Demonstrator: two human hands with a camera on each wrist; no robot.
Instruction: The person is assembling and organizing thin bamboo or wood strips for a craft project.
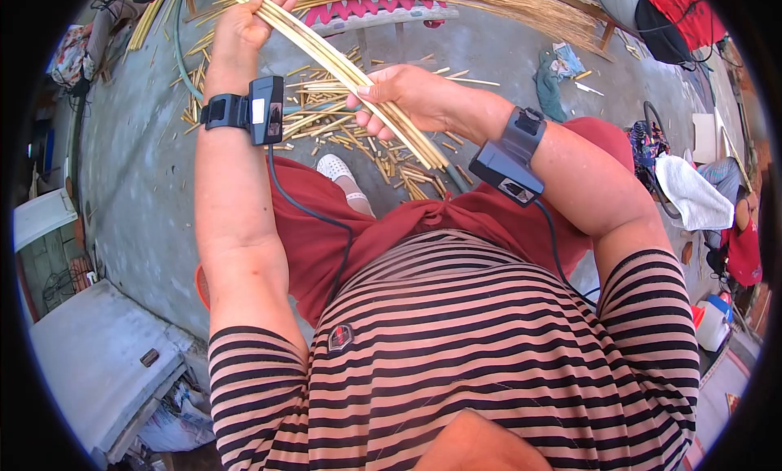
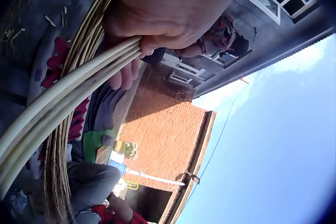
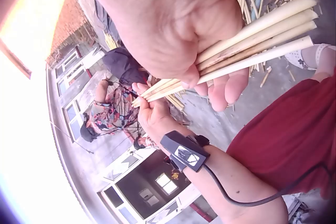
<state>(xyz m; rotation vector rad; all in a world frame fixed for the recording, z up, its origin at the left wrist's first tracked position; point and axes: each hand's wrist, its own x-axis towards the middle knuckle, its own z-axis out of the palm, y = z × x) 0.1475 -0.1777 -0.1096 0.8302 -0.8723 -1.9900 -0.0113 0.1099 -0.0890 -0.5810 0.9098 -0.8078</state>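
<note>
A few long pale-yellow plant stalks slant across the front of the body in the head view. My left hand grips them near the upper end, arm stretched forward. Closer to the lap, my right hand holds the same stalks between thumb and curled fingers, their cut ends pointing down past the palm. The right wrist view shows these blunt cut ends sticking out of the right hand. From the left fist, the stalks bow toward the camera in the left wrist view.
Short cut stalk pieces litter the concrete floor ahead. Longer stalks with brushy tips lie across the front, by pink scalloped cloth. A hose runs at left. Another person in a patterned top is nearby.
</note>
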